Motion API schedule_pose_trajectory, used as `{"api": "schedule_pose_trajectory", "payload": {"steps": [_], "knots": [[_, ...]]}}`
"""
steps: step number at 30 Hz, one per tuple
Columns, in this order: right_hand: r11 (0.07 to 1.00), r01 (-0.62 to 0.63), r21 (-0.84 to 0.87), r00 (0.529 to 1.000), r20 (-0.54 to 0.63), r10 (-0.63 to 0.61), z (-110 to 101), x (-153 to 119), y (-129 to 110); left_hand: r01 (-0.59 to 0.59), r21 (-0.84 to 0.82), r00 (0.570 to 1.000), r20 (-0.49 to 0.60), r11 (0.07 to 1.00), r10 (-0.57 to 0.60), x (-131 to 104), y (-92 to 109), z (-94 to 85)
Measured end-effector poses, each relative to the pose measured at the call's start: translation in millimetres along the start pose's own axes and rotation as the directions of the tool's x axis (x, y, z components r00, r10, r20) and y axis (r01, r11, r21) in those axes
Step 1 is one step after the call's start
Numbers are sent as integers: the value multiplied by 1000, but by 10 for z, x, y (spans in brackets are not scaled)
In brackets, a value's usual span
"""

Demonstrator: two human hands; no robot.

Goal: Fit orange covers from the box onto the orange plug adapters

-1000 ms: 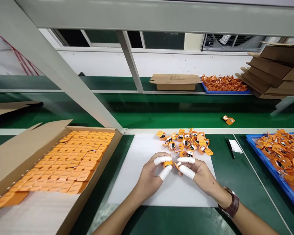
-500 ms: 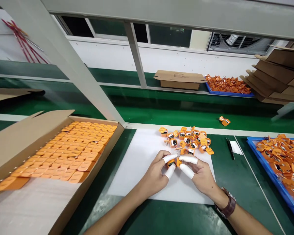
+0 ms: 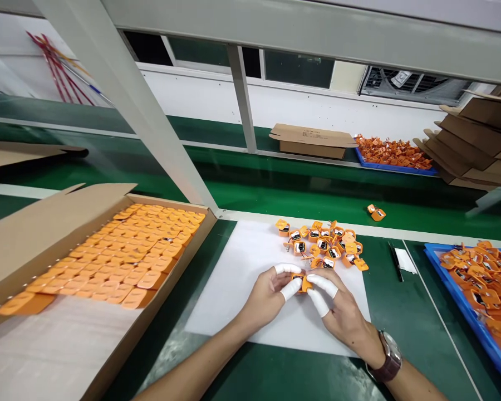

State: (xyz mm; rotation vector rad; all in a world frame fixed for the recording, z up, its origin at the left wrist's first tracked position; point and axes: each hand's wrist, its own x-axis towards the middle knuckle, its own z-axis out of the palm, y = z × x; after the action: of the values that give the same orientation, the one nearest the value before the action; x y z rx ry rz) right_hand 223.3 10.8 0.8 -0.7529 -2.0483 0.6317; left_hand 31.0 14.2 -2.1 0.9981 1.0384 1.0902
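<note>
Between my fingertips is a small orange case (image 3: 303, 283), partly hidden by the white finger covers. My left hand (image 3: 269, 292) grips its left side with thumb and index finger. My right hand (image 3: 338, 301), with a watch on the wrist, holds its right side. Both hands are over a white sheet (image 3: 221, 289) on the green table. Just beyond them, a loose cluster of orange cases (image 3: 322, 245) with lids and wires lies on the sheet.
A cardboard box (image 3: 183, 259) with rows of orange cases is at left. At right lie a black tool (image 3: 396, 262), a white scrap (image 3: 406, 260) and a blue tray (image 3: 446, 287) of orange parts. Two orange pieces (image 3: 376, 213) rest beyond the table's rail.
The two orange parts that were slightly apart in my hands are now together. The whole view has shifted slightly.
</note>
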Motion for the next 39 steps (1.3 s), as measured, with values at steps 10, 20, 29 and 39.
{"api": "schedule_pose_trajectory", "payload": {"steps": [10,20,29,39], "knots": [[999,29,-18,999,18,-28,21,-19,71,44,-5,992,119,999,-43,5,28,-86],[951,-151,270,988,20,152,50,-11,85,-27,112,983,184,993,6,-53,97,-60],[589,-541,601,833,286,473,140,-38,94,-54,199,948,319,979,-12,-161,110,-144],[712,-477,516,870,164,465,304,-87,87,-80,192,959,284,978,23,-150,23,-164]]}}
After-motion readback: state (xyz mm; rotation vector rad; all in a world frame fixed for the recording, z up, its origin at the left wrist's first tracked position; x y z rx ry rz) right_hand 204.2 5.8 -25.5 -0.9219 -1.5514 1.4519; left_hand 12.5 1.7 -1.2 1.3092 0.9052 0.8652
